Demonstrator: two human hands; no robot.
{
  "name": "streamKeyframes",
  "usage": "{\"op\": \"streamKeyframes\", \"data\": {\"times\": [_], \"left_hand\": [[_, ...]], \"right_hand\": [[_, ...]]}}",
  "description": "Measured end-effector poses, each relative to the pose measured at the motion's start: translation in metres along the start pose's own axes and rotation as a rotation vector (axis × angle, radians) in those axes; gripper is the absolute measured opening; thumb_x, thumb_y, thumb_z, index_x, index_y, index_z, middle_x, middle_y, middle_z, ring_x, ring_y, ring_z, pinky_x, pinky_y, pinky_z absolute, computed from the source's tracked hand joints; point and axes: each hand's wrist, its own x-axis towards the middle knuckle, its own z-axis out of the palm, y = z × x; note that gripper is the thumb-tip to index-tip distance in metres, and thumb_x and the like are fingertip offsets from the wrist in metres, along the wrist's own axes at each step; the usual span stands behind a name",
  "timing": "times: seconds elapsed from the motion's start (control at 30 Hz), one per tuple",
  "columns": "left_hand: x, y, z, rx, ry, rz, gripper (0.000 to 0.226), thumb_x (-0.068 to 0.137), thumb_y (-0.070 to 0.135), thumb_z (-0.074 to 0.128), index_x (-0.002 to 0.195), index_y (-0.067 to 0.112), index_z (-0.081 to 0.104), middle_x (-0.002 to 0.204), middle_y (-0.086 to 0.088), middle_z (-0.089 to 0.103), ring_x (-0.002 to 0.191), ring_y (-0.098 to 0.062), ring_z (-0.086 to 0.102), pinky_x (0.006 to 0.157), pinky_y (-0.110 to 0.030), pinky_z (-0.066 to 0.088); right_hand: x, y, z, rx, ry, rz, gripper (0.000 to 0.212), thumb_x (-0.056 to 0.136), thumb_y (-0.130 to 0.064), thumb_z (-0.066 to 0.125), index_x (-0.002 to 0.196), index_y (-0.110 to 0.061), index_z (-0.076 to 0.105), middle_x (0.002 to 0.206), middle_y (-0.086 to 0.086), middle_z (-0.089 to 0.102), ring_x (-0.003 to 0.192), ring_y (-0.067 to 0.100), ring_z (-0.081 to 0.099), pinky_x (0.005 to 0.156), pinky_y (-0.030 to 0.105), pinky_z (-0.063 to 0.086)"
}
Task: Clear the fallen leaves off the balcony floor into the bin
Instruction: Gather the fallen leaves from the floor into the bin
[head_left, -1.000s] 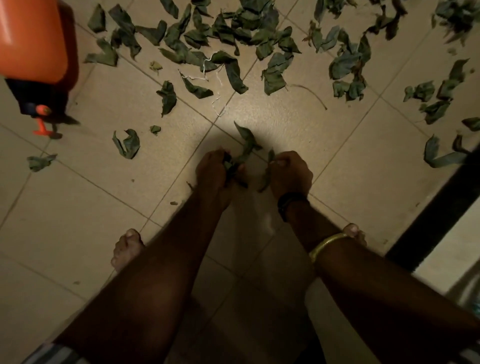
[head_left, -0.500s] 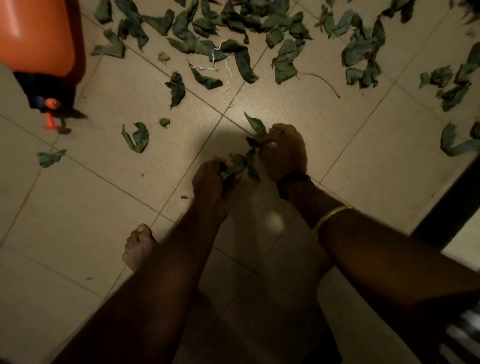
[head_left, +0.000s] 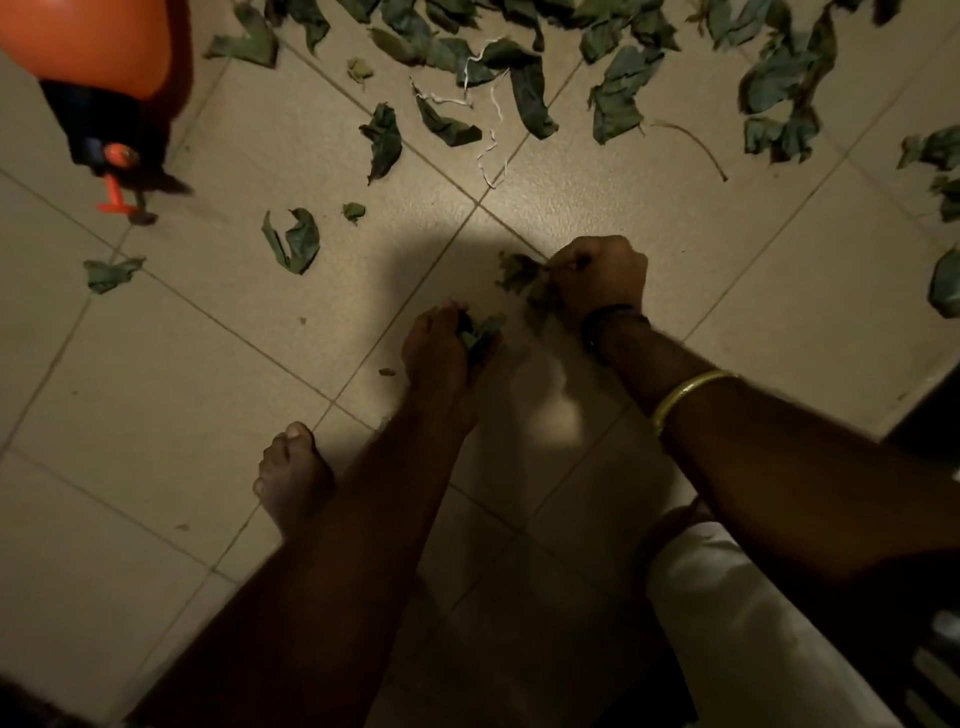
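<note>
- Gripping a crumpled bunch of leaves (head_left: 480, 335) in left hand (head_left: 441, 353), low over tiled floor (head_left: 208, 364).
- Pinching another leaf clump (head_left: 524, 278) in right hand (head_left: 602, 275).
- Scattered leaves (head_left: 519, 78) lying farther ahead.

Both forearms are bare. The right arm wears a black wristband (head_left: 609, 316) and a gold bangle (head_left: 685, 392). The left foot (head_left: 291, 475) is bare.

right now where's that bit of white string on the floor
In the head view the white string lies on the tiles at upper centre, trailing down among the scattered leaves, beyond the right hand.
</note>
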Motion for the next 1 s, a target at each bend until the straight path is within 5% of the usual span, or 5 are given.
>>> {"op": "streamKeyframes", "data": {"times": [0.1,0.3,0.47,0.63,1.0], "left_hand": [[-0.008,0.0,0.007,0.039,-0.011,-0.017,0.014,0.1,0.016,0.054,0.098,0.006,0.065,0.099,-0.012,0.061,0.09,-0.026,0.063,0.068,-0.033,0.06],[-0.029,0.026,0.032,0.076,-0.151,-0.064,0.05,0.097,0.045,0.052,0.119,0.002,0.066,0.114,-0.019,0.07,0.104,-0.032,0.069,0.089,-0.043,0.057],[-0.015,0.04,0.016,0.095,0.01,0.061,0.027,0.098,0.017,0.053,0.111,-0.003,0.067,0.099,-0.021,0.07,0.084,-0.033,0.068,0.077,-0.043,0.055],[0.003,0.044,0.006,0.052,0.044,0.076,0.016,0.101,0.018,0.053,0.099,0.008,0.066,0.074,-0.007,0.065,0.058,-0.017,0.062,0.056,-0.03,0.056],[0.008,0.025,-0.026,0.076,0.0,0.085,0.018,0.1,0.015,0.056,0.112,0.005,0.065,0.106,-0.019,0.067,0.087,-0.027,0.066,0.084,-0.045,0.056]], "right_hand": [[-0.017,-0.02,-0.017,0.441,-0.021,0.114,0.025,0.079,-0.008,0.077,0.072,-0.031,0.071,0.076,-0.016,0.069,0.072,-0.002,0.064,0.071,0.018,0.056],[-0.074,-0.073,-0.016,0.333,-0.007,-0.02,0.019,0.083,-0.01,0.066,0.077,-0.028,0.067,0.08,-0.015,0.067,0.081,0.009,0.066,0.077,0.029,0.056],[-0.078,-0.075,-0.019,0.616,-0.271,-0.001,0.019,0.083,-0.01,0.07,0.098,-0.021,0.074,0.101,-0.006,0.074,0.097,0.009,0.069,0.082,0.027,0.058],[-0.052,-0.046,-0.012,0.338,0.107,0.183,0.022,0.085,-0.01,0.063,0.086,-0.029,0.075,0.081,-0.015,0.069,0.078,0.002,0.063,0.079,0.025,0.054],[-0.047,-0.036,0.036,-0.17,-0.123,-0.005,0.024,0.093,-0.01,0.056,0.096,-0.019,0.077,0.099,0.003,0.073,0.093,0.024,0.067,0.074,0.022,0.046]]}}
